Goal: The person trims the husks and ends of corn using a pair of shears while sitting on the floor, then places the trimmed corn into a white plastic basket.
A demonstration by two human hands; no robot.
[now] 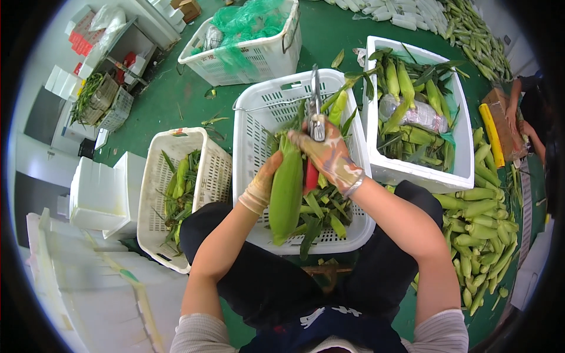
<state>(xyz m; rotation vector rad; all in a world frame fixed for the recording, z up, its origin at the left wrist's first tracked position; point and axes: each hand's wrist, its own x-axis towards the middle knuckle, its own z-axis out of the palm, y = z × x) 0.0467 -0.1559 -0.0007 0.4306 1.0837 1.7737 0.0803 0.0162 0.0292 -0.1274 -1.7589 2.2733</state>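
Note:
My left hand [263, 182], in a thin glove, holds a large ear of corn [286, 198] in its green husk, stem end away from me. In my gloved right hand [330, 153] is a metal cutting tool [315, 95], seemingly pruning shears, with a red handle [311, 177] below the palm. The fingers of that hand are at the stem end of the ear; the exact contact is blurred. Both hands are above a white plastic crate [248, 154] between my knees. Cut husk leaves [314, 220] lie inside it, and another green ear [337, 108] leans at its far right.
A white foam box [463, 145] with corn stands at right, beside a pile of husked-on ears [479, 238]. Left is a crate [216, 163] of leaves; beyond, a crate [265, 57] holds green netting. A co-worker's hands [512, 117] are at a cardboard box [496, 99], far right.

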